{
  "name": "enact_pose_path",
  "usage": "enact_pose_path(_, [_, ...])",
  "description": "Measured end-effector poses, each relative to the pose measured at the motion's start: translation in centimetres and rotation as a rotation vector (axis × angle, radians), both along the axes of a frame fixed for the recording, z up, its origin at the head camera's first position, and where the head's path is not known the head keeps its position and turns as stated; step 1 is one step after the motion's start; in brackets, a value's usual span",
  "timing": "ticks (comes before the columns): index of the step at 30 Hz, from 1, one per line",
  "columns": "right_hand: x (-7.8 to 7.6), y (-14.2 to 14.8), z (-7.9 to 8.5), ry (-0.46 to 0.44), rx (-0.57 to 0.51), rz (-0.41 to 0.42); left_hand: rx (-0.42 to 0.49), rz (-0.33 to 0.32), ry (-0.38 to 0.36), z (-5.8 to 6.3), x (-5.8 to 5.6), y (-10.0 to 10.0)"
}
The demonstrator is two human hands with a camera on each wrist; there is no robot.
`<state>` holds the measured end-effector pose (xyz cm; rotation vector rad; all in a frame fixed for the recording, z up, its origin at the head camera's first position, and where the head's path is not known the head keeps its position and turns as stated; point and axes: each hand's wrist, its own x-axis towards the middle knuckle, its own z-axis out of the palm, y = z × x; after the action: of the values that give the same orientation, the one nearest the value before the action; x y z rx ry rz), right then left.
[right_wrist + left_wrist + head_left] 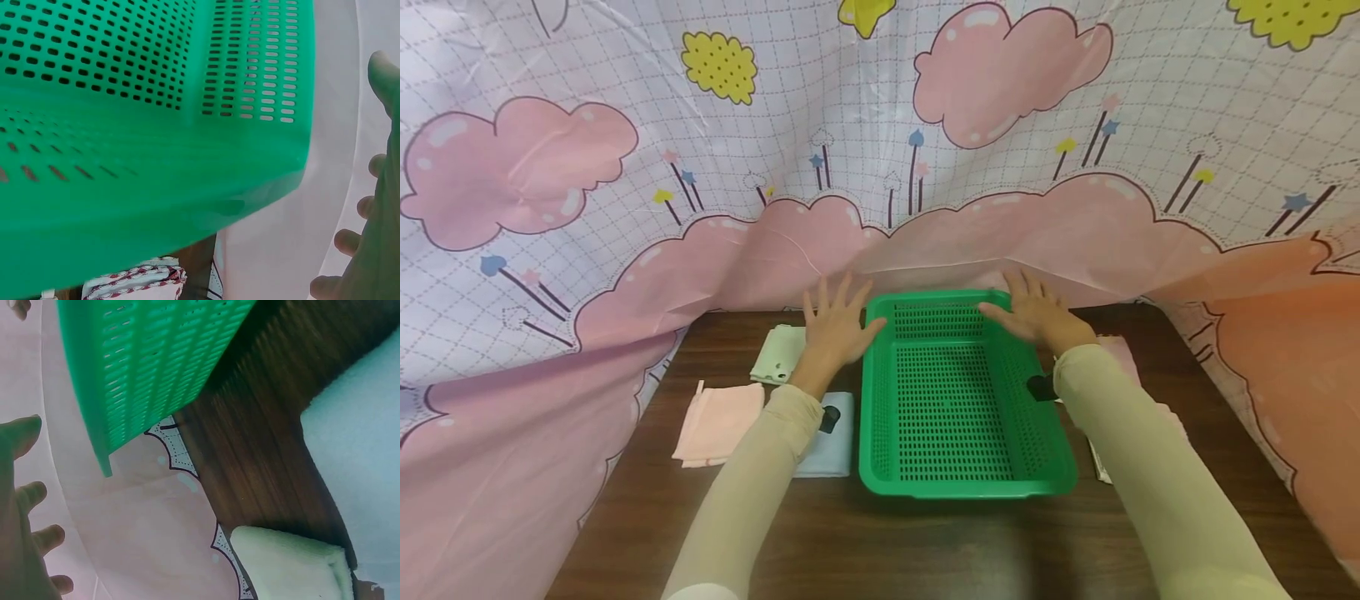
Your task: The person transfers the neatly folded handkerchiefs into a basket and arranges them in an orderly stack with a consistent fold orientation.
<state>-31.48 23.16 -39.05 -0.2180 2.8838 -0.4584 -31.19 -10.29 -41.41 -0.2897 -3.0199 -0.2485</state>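
A green plastic basket (951, 487) with slotted walls and floor stands on the table, nothing inside it. My left hand (837, 332) hovers at its far left corner, fingers spread and straight. At the far right corner my right hand (1037, 312) is held likewise, fingers extended. Both wrist views show the fingers apart from the basket wall, holding nothing. Left of the basket lie a folded pale green cloth (777, 354), a pink cloth (722, 421) and a light blue cloth (831, 446), the last partly behind my left wrist.
Right of the basket, folded cloths, one of them pink (1120, 357), are partly hidden by my right forearm. A patterned curtain (880, 250) rises behind the dark wooden table (925, 550) and runs along its sides.
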Motion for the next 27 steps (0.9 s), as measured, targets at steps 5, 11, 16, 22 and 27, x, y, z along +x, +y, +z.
enact_pose_path(5, [0.2,0.6,0.3,0.010,0.013,0.009,0.019,-0.020,-0.016,-0.3,0.1,-0.3])
enact_pose_path(11, [0.4,1.3,0.3,-0.010,0.008,0.023,0.034,-0.035,0.000,-0.9,0.2,-0.6])
enact_pose_path(16, [0.5,1.9,0.3,-0.038,0.010,0.022,0.021,-0.063,0.009,-1.5,0.1,-0.9])
enact_pose_path(22, [0.6,2.2,0.3,-0.044,-0.018,0.017,-0.005,-0.104,0.056,-2.2,0.2,-1.3])
enact_pose_path(27, [0.7,2.6,0.1,-0.018,-0.022,0.017,0.030,-0.133,0.070,-2.7,0.5,-1.6])
